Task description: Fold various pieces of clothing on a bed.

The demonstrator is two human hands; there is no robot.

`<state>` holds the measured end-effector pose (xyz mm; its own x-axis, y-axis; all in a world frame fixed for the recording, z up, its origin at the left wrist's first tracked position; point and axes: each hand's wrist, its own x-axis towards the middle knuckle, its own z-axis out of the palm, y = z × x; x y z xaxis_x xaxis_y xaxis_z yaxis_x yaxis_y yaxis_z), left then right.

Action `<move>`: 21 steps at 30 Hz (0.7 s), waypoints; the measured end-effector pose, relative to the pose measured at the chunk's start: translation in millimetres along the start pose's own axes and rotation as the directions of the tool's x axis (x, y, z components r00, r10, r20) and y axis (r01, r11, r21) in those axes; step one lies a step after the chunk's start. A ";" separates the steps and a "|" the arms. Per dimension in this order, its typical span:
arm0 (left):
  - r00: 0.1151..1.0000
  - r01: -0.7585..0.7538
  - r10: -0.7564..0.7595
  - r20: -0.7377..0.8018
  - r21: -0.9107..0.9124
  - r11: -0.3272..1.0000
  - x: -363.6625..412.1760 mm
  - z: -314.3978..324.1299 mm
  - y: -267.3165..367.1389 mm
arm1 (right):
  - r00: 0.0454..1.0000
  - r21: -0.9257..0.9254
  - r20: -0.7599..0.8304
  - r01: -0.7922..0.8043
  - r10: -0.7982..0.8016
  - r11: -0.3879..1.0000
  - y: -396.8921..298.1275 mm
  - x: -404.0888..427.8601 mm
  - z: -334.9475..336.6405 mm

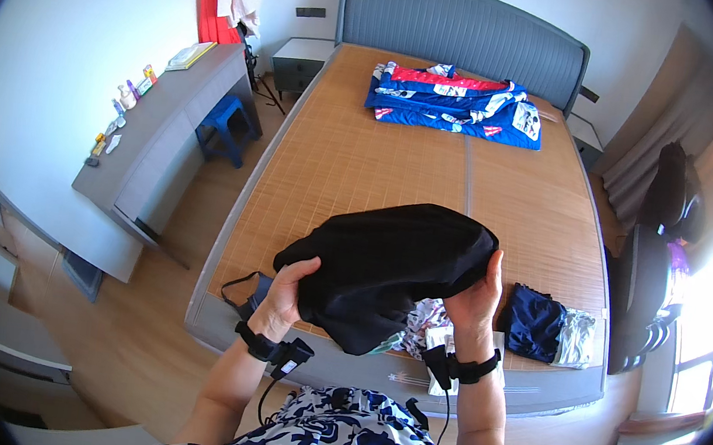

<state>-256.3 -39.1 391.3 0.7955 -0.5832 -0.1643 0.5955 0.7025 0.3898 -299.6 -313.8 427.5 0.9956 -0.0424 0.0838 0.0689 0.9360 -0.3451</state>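
Observation:
A black cloth garment [391, 266] is held up between both hands, bunched and sagging over the near end of the bed. My left hand [286, 290] grips its left edge, thumb on top. At its right side my right hand [477, 295] holds the other edge, thumb pointing up. Partly hidden beneath the garment lie a dark strapped piece of clothing [249, 293] and a patterned cloth [425, 323]. Folded navy clothing [535, 323] and a folded pale grey garment [576, 340] rest on the bed right of my right hand.
A folded blue and red quilt [455, 105] lies near the grey headboard [464, 30] on the bed's woven mat [351, 149]. Left stands a grey desk [164, 115] with small bottles, and a blue stool [229, 122]. Dark clothes [643, 281] hang by the window at right.

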 end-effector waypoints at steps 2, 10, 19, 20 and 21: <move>0.988 0.031 0.074 -0.136 0.642 0.766 6.1 -0.4 -5.4 | 0.997 -0.116 -0.074 0.009 -0.018 0.993 4.8 -2.0 -12.5; 0.994 0.083 0.097 -0.058 0.959 -0.271 -1.2 8.0 19.3 | 0.960 -0.404 -0.057 -0.274 0.275 0.873 17.7 -7.0 4.5; 0.921 -0.347 -0.040 0.388 0.861 0.371 10.1 69.4 -24.7 | 0.919 -0.554 0.113 -0.257 0.377 0.792 25.9 -14.1 48.3; 0.936 -0.288 -0.086 0.341 0.884 0.369 10.4 72.6 -23.9 | 0.928 -0.634 0.044 -0.260 0.370 0.728 19.3 -15.5 45.1; 0.936 -0.285 -0.089 0.339 0.884 0.370 9.1 76.2 -19.9 | 0.935 -0.704 -0.027 -0.269 0.354 0.658 16.4 -16.9 47.2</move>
<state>-269.4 -89.5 451.1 0.6542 -0.7469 0.1191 -0.1058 0.0656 0.9922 -318.3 -281.3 464.5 0.9567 0.2827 -0.0688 -0.1778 0.3811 -0.9073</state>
